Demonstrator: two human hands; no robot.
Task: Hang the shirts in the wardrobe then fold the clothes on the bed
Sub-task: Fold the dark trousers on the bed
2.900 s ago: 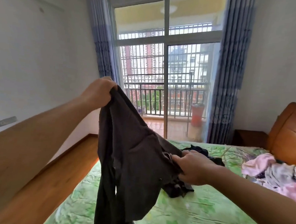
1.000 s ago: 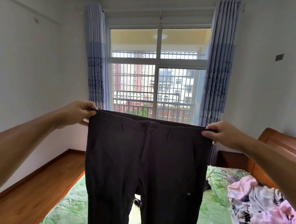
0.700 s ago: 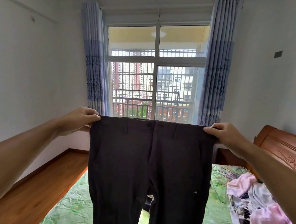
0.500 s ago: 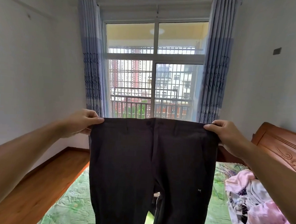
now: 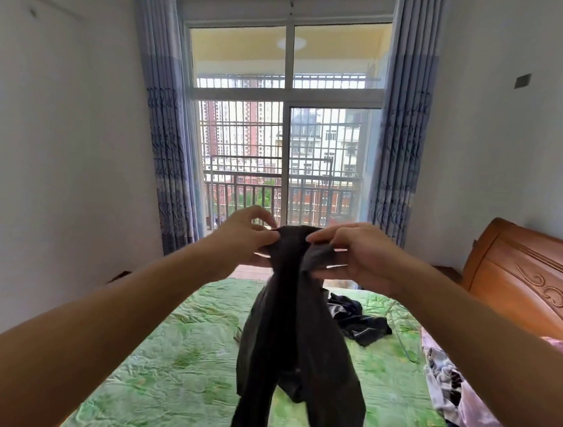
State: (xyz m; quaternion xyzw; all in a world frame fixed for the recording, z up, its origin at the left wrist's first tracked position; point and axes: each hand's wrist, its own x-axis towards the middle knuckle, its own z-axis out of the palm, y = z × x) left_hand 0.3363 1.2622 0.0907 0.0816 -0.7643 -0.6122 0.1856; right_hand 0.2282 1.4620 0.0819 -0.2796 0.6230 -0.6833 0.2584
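Dark grey trousers (image 5: 295, 338) hang in the air over the bed (image 5: 181, 364), folded lengthwise with the two legs dangling together. My left hand (image 5: 244, 240) pinches one end of the waistband and my right hand (image 5: 353, 253) pinches the other end; the two hands are close together at the top of the trousers. A crumpled dark garment (image 5: 354, 318) lies on the green bedspread behind the trousers. A heap of pink, white and patterned clothes (image 5: 453, 389) lies at the bed's right side, partly hidden by my right arm.
A carved wooden headboard (image 5: 524, 275) stands at the right. Ahead is a glass balcony door (image 5: 286, 155) with blue curtains on both sides. White walls close in left and right, with a strip of wooden floor (image 5: 120, 275) left of the bed.
My hands held the waistband stretched wide; now they have come together in the middle, doubling the trousers lengthwise. The view has tilted down a little toward the bed.
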